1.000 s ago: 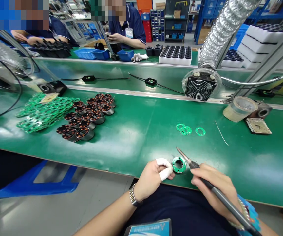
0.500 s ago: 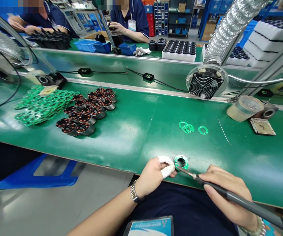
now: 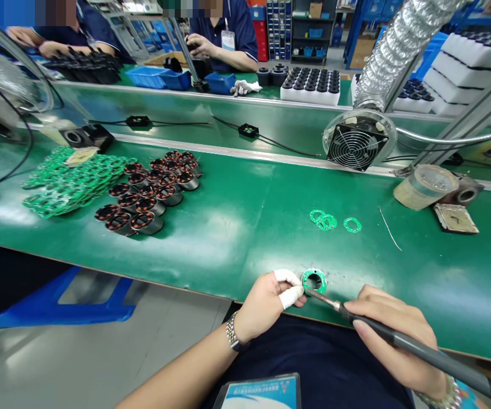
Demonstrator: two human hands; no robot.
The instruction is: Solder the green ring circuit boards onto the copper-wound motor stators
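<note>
Near the table's front edge stands a round motor part topped by a green ring board. My left hand, with white covers on thumb and forefinger, pinches its left side. My right hand is wrapped round a soldering iron, whose tip touches the lower left of the ring. Loose green ring boards lie behind the motor part, and a thin solder wire lies to their right.
Several copper-wound motor parts and stacked green boards stand at the left. A fan with a silver duct hangs behind; a round tub is at the right. Two people work across the bench beside blue trays.
Both hands, the iron and the motor part keep almost the same place. Across the bench, the black cables with small boxes have shifted slightly left.
</note>
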